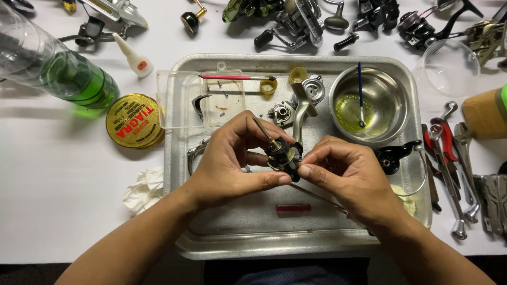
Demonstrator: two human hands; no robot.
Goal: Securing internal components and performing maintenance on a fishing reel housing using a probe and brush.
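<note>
My left hand (pixel 229 161) and my right hand (pixel 346 174) meet over a metal tray (pixel 222 240). Between their fingertips they hold a small dark reel part (pixel 280 153) with a thin metal shaft sticking up to the left. My right hand also grips a slim tool (pixel 317 196) that runs under the palm. A red stick (pixel 293 208) lies on the tray just below my hands. Behind them on the tray lie silver reel pieces (pixel 309 92).
On the tray stand a steel bowl (pixel 393 108) of yellowish liquid with a blue brush, and a clear plastic box (pixel 179 100) with a red brush. A green bottle (pixel 68 76), yellow tin (pixel 134 120), crumpled tissue (pixel 143 191), wrenches and pliers (pixel 449 158) and several reels (pixel 301 21) surround it.
</note>
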